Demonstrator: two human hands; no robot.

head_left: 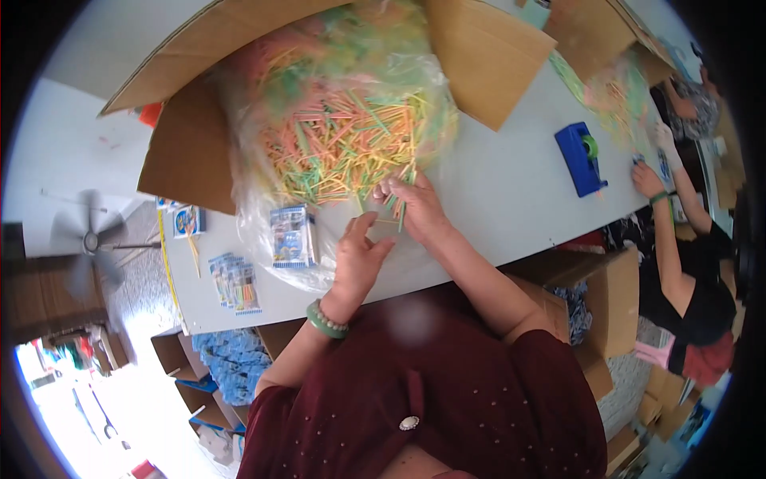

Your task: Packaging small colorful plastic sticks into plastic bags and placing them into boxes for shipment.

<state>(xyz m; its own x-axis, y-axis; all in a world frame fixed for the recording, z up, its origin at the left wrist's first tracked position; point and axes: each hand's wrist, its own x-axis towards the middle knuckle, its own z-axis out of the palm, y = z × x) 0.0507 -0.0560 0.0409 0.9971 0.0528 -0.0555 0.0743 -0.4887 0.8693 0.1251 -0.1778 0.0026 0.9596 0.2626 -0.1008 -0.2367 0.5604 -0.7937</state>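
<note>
Thin coloured sticks (343, 144), pink, orange, yellow and green, lie heaped in a clear plastic bag (259, 231) at the front of an open cardboard box. At the heap's near edge, my right hand (419, 209) is closed around a few of these sticks, their ends poking out past the fingers. My left hand (359, 259), with a green bangle at its wrist, is just left of it. Its thumb and fingers are apart, and I see nothing held. Beside it, a stack of blue-and-white packets (293, 237) rests on the bag.
Filled packets (235, 283) and another packet pile (189, 219) lie on the white table (511, 199) at left. A blue tape dispenser (581, 160) stands right. Box flaps (487, 60) spread around the heap. A co-worker's hand (650, 180) works farther right; boxes of packets (231, 359) are below.
</note>
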